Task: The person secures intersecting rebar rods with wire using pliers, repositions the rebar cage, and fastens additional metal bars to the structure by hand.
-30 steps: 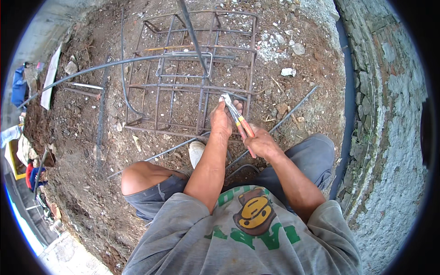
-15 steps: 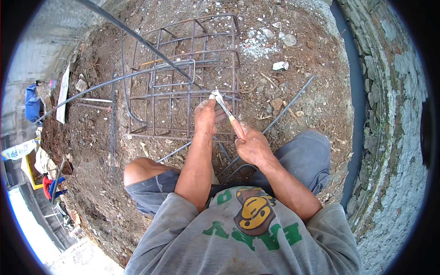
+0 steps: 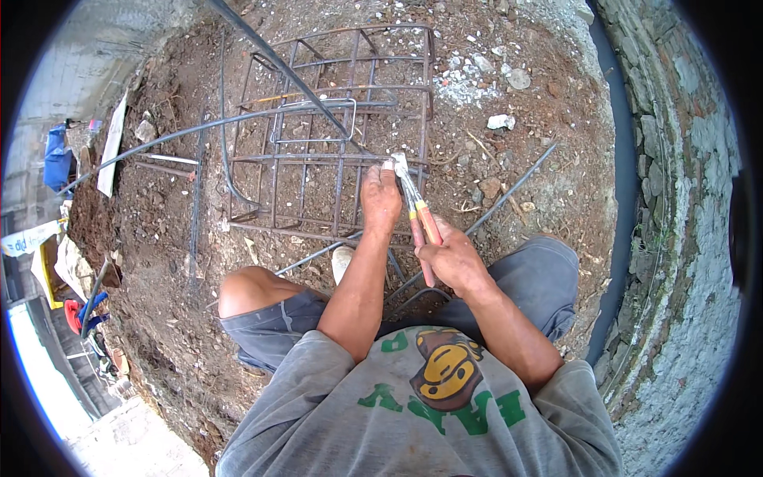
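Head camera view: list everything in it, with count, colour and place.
pliers: one, silvery and red, centre
soil: one stretch, brown, throughout
rebar cage: one, rusty brown, upper centre
rectangular loop: one, grey, over cage
loose bars: several, grey, across and beside cage
lump: one, white, right of cage
board: one, white, upper left
clutter: several pieces, mixed colours, far left
rough wall: one, grey, far right
strip: one, dark blue, along wall
shirt: one, grey, bottom
shorts: one pair, dark grey, lower centre
left grip: one, bare, beside pliers' head
right grip: one, bare, around pliers' handles
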Demonstrator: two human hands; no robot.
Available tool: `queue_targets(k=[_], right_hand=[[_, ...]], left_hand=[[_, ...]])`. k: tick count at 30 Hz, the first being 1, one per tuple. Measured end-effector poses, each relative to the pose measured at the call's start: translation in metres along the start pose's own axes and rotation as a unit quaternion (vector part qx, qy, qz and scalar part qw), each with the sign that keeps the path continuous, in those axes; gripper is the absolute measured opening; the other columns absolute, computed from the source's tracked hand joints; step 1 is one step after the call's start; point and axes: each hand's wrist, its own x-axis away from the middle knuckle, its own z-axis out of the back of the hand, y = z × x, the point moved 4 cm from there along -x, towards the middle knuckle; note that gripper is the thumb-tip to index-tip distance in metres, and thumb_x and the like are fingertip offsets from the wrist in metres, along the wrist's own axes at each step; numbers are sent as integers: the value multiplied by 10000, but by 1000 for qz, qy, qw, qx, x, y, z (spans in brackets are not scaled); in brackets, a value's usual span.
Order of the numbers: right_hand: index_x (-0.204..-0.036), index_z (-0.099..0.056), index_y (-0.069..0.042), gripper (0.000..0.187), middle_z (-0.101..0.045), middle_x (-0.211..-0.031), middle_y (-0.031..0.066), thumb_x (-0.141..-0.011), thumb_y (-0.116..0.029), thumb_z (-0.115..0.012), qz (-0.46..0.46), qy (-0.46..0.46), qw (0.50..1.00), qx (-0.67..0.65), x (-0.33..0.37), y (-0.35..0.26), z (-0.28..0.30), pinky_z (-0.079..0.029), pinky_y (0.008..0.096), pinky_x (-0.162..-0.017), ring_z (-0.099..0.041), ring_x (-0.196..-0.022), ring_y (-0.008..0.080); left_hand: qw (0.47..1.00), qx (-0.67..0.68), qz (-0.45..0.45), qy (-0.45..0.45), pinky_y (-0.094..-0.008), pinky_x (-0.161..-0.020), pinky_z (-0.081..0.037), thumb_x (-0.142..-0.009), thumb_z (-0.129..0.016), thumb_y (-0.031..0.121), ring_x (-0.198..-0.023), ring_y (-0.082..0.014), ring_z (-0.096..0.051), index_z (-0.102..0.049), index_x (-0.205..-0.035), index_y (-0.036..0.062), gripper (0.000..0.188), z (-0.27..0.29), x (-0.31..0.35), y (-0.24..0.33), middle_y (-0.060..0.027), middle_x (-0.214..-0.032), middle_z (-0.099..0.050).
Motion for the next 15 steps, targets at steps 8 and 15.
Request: queue_targets(k=[8, 15], right_hand=[[-1382, -359, -29, 640, -569, -1122, 64, -767, 45, -522, -23, 52, 980, -189, 1, -1, 14, -395, 243, -421, -536, -602, 93], [-1259, -456, -4, 410, -497, -915, 35, -859, -51, -535, 49, 233, 970, -40, -25, -3, 35, -475, 328, -606, -539, -701, 158]], left_hand=[[998, 63, 21, -9, -243, -472, -458, -966, -456, 314, -555, -127, -592, -486, -889, 59, 268, 15, -2, 16, -51, -706, -606], [980, 97, 123, -120, -224, -407, -400, -954, -482, 288, -466, -96, -519, -500, -851, 65, 247, 9, 8, 43, -6, -607, -524]])
